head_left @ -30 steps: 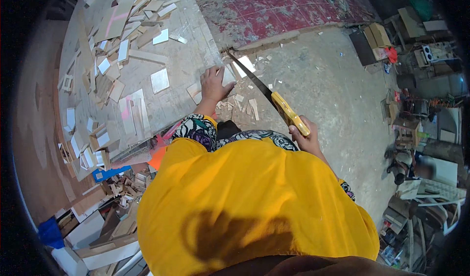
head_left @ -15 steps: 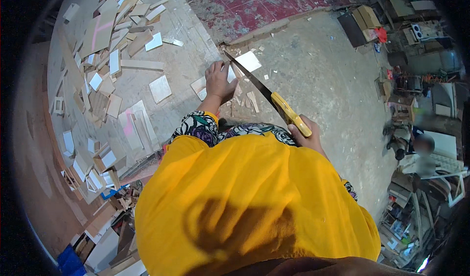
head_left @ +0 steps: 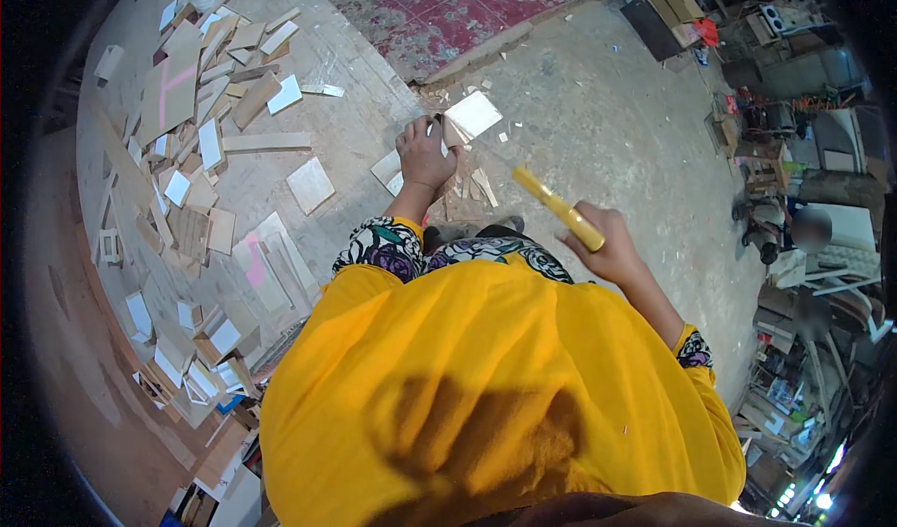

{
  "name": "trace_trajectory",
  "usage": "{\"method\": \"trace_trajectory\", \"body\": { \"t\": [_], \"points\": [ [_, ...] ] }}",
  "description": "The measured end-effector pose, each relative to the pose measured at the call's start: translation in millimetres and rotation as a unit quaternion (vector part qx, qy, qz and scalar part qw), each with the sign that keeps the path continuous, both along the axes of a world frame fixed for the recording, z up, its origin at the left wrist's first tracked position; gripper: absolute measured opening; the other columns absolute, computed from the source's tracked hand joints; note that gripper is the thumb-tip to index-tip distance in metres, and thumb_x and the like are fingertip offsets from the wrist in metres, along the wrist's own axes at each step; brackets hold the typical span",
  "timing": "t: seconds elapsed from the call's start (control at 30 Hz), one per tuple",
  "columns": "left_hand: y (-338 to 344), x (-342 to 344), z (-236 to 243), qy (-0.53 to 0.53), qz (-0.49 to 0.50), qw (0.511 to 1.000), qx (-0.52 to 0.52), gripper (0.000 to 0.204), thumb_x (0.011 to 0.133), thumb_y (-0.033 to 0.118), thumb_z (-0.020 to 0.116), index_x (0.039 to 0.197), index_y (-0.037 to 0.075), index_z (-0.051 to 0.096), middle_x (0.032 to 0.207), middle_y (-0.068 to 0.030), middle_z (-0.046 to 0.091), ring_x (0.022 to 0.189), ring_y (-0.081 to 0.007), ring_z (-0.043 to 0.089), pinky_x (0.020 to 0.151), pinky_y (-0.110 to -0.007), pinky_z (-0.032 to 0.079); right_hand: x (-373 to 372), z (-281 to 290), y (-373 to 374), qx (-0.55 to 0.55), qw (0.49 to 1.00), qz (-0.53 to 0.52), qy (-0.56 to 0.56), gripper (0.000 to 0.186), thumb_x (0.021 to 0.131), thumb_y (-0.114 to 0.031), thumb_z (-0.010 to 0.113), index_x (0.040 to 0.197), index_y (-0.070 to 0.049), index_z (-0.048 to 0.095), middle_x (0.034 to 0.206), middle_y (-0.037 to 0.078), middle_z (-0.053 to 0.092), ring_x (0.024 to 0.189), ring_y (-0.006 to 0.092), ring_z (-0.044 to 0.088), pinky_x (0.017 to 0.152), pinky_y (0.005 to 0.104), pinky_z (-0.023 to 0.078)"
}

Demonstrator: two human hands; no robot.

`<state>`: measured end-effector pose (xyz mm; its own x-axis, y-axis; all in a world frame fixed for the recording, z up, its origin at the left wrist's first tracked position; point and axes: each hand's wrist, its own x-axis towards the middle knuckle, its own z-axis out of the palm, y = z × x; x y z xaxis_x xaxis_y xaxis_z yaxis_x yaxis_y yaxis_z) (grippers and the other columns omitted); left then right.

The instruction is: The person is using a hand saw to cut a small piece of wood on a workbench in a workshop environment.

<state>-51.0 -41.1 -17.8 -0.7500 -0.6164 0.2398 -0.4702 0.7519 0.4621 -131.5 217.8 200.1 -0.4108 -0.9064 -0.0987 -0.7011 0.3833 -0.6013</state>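
My left hand rests at the table's edge, fingers curled over a pale wooden board that juts past the edge. Its palm hides part of the board. Below this hand lies another pale piece; whether it joins the board cannot be made out. Out to the right, my right hand is closed round the yellow handle of a handsaw. Motion smears the saw's blade, which points up and left toward the board.
A low work table at left carries a heap of wood offcuts and a square piece. Wood chips litter the concrete floor. Cardboard boxes stand at the far right, and a person sits among clutter.
My right hand has moved right, drawing the handsaw back; its blade was sharp before and is now smeared. My left hand stays on the board. The view has shifted slightly.
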Motion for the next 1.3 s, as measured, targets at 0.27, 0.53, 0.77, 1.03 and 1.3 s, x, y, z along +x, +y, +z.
{"method": "trace_trajectory", "body": {
  "t": [0.27, 0.53, 0.77, 1.03, 1.3],
  "points": [
    [1.1, 3.3, 12.8, -0.028, -0.004, 1.000, -0.008, 0.044, 0.066, 0.034, 0.071, 0.098, 0.005, 0.063, 0.116, -0.0108, 0.051, 0.111, -0.0295, 0.045, 0.092, -0.046, 0.035, 19.1, 0.0, 4.9, 0.050, 0.996, -0.009, -0.075, 0.027, 0.080, -0.027, 0.071, 0.082, -0.004, 0.055, 0.071, 0.020, 0.059, 0.065, 0.0414, 0.058, 0.055, 0.0422, 0.046],
    [1.9, 0.9, 9.1, -0.005, 0.000, 1.000, 0.001, 0.062, 0.066, 0.033, 0.071, 0.119, 0.007, 0.054, 0.115, -0.0108, 0.051, 0.112, -0.0295, 0.044, 0.092, -0.046, 0.035, 23.1, -16.6, 10.5, -0.016, 0.970, -0.158, -0.185, 0.027, 0.085, -0.026, 0.067, 0.082, -0.002, 0.056, 0.066, 0.012, 0.055, 0.058, 0.0217, 0.052, 0.055, 0.0332, 0.041],
    [-1.5, 2.6, 5.3, -0.014, -0.003, 1.000, -0.001, 0.063, 0.066, 0.036, 0.069, 0.120, 0.008, 0.052, 0.117, -0.0125, 0.051, 0.112, -0.0311, 0.044, 0.092, -0.047, 0.034, 3.0, -24.5, 18.3, -0.087, 0.962, -0.165, -0.198, 0.025, 0.083, -0.023, 0.067, 0.079, -0.001, 0.056, 0.064, 0.009, 0.048, 0.057, 0.0173, 0.046, 0.054, 0.0314, 0.037],
    [3.3, 0.7, 7.2, -0.004, 0.007, 1.000, -0.010, 0.061, 0.067, 0.034, 0.067, 0.117, 0.005, 0.053, 0.115, -0.0120, 0.051, 0.110, -0.0310, 0.045, 0.092, -0.046, 0.034, 4.2, -41.7, 9.9, -0.068, 0.979, -0.125, -0.145, 0.023, 0.083, -0.021, 0.066, 0.078, -0.001, 0.055, 0.063, 0.010, 0.048, 0.058, 0.0189, 0.047, 0.055, 0.0324, 0.037],
    [3.5, -0.4, 9.5, -0.017, 0.012, 1.000, -0.018, 0.054, 0.067, 0.034, 0.070, 0.109, 0.004, 0.056, 0.115, -0.0125, 0.051, 0.110, -0.0311, 0.045, 0.092, -0.045, 0.035, 10.4, -42.0, 13.7, 0.021, 0.995, -0.051, -0.084, 0.024, 0.080, -0.023, 0.071, 0.083, -0.003, 0.057, 0.071, 0.017, 0.060, 0.063, 0.0360, 0.060, 0.056, 0.0380, 0.045]
  ]
}}
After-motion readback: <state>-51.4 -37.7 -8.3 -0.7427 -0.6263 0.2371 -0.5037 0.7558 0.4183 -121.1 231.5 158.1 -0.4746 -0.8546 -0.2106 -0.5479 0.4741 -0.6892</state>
